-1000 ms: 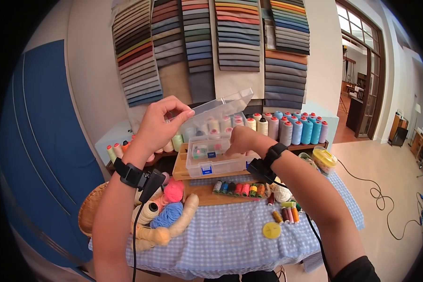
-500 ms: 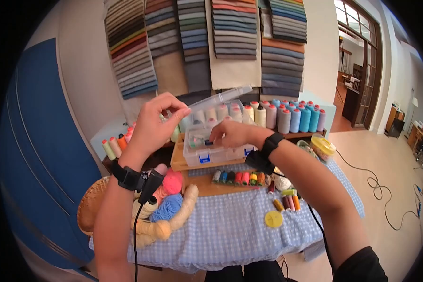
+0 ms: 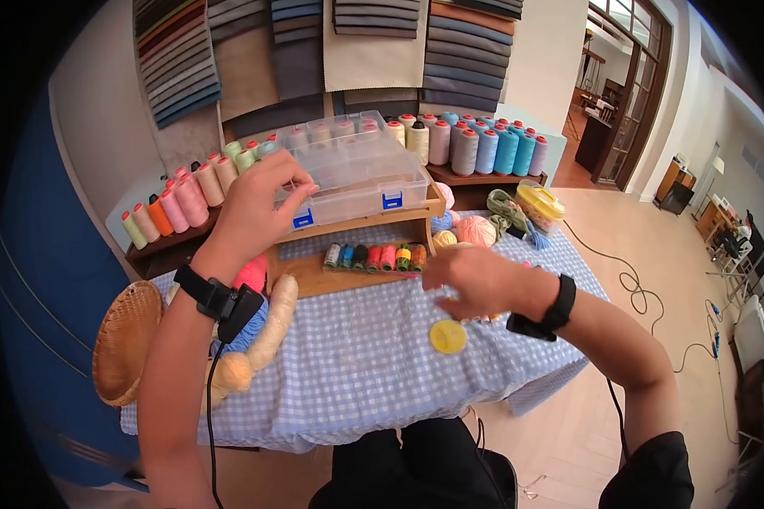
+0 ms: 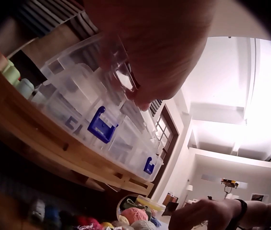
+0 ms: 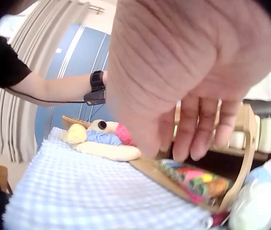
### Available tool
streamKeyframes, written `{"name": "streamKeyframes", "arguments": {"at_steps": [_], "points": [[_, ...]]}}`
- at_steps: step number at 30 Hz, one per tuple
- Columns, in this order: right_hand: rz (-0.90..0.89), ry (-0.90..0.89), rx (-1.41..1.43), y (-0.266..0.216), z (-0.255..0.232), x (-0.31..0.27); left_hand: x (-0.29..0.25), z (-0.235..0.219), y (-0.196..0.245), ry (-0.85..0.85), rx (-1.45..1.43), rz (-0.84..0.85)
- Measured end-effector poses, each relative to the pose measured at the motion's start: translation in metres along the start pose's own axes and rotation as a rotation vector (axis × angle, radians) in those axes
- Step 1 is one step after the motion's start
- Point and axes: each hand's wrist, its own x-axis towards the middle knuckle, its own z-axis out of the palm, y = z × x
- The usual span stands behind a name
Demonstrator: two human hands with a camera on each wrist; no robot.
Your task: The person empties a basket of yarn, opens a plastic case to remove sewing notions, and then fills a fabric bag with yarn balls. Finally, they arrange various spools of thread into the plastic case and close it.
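A clear plastic box (image 3: 365, 208) with blue latches (image 3: 392, 201) stands on a wooden shelf rack (image 3: 373, 222). My left hand (image 3: 263, 204) is at its front left corner, thumb and fingers pinching the edge of the clear lid (image 3: 331, 146); the left wrist view has the clear plastic (image 4: 123, 76) right at the fingertips. Over the table's right side hovers my right hand (image 3: 471, 282), blurred, with nothing in it. Its fingers (image 5: 204, 127) hang loosely in the right wrist view. A round yellow disc (image 3: 447, 337) lies on the checked cloth (image 3: 339, 365) just below that hand.
Small thread spools (image 3: 373, 257) line the board under the rack. Yarn skeins (image 3: 272, 327) and a wicker basket (image 3: 126, 339) lie left. Yarn balls (image 3: 475, 231) and a yellow-lidded tub (image 3: 541, 204) stand right. Thread cones (image 3: 484, 148) fill the back shelf.
My right hand has come out of the box and moved right and down over the table. The left hand has stayed at the lid, which has shifted. The head view has tilted down.
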Motion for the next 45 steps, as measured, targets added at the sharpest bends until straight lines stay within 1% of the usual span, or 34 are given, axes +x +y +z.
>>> {"name": "streamKeyframes", "arguments": {"at_steps": [1,3,5,6,8,9,12,14,16,18,19,21,23,25,26,29,31,33,34,35,36,37,38,39,42,43,45], "points": [[0.001,-0.002,0.001,0.0,0.009,-0.009,-0.001,0.003,-0.001,-0.028,-0.008,-0.006],[0.027,-0.233,0.015,-0.003,0.022,-0.022,-0.002,0.005,0.001,-0.06,-0.017,-0.011],[0.007,-0.232,0.009,0.003,0.036,-0.031,-0.001,0.004,0.005,-0.009,0.023,0.017],[-0.015,-0.232,0.003,0.007,0.041,-0.034,0.0,0.002,0.006,-0.011,0.023,0.017],[0.015,-0.254,0.024,0.009,0.045,-0.034,0.004,-0.003,0.006,-0.006,0.045,0.04],[0.043,-0.277,0.042,0.009,0.045,-0.033,0.005,-0.005,0.006,-0.008,0.045,0.04],[0.024,-0.274,0.01,0.008,0.046,-0.03,0.01,-0.012,0.014,-0.021,0.028,0.015],[0.037,-0.281,0.042,0.006,0.043,-0.025,0.014,-0.017,0.022,0.037,0.058,0.044],[0.052,-0.287,0.067,0.005,0.037,-0.022,0.017,-0.022,0.027,0.041,0.057,0.031],[0.031,-0.232,0.194,0.005,0.029,-0.015,0.019,-0.027,0.029,0.055,0.06,0.021],[0.028,-0.232,0.183,0.003,0.021,-0.011,0.019,-0.029,0.029,0.057,0.086,0.013],[0.084,-0.23,0.303,-0.005,-0.001,0.001,0.02,-0.035,0.032,0.072,0.12,0.009],[0.044,-0.193,0.31,-0.01,-0.024,0.013,0.019,-0.037,0.036,0.13,0.144,-0.033],[0.107,-0.164,0.357,-0.018,-0.053,0.026,0.016,-0.041,0.034,0.156,0.154,-0.022],[0.072,-0.12,0.355,-0.016,-0.062,0.031,0.014,-0.043,0.035,0.175,0.158,-0.041],[0.054,0.016,0.403,-0.011,-0.085,0.049,0.009,-0.047,0.04,0.228,0.191,-0.082],[0.102,0.035,0.484,-0.007,-0.099,0.062,0.007,-0.046,0.04,0.259,0.22,-0.101],[0.188,0.031,0.427,0.003,-0.11,0.076,0.004,-0.045,0.038,0.277,0.208,-0.114],[0.223,0.065,0.426,0.012,-0.111,0.084,0.004,-0.044,0.039,0.281,0.209,-0.113],[0.22,0.067,0.423,0.02,-0.11,0.092,0.004,-0.044,0.04,0.293,0.235,-0.085],[0.254,0.1,0.359,0.028,-0.109,0.1,0.003,-0.044,0.041,0.306,0.262,-0.054],[0.284,0.138,0.293,0.037,-0.108,0.109,0.003,-0.043,0.04,0.313,0.271,-0.045],[0.298,0.134,0.247,0.051,-0.105,0.118,0.002,-0.042,0.04,0.311,0.234,-0.055],[0.278,0.151,0.235,0.061,-0.103,0.127,0.002,-0.042,0.04,0.312,0.204,-0.062],[0.385,0.052,0.026,0.077,-0.094,0.151,0.003,-0.043,0.044,0.311,0.204,-0.076],[0.378,0.058,0.021,0.074,-0.093,0.155,0.003,-0.042,0.044,0.305,0.192,-0.091],[0.238,0.055,-0.064,0.068,-0.089,0.16,0.001,-0.042,0.044,0.303,0.189,-0.097]]}}
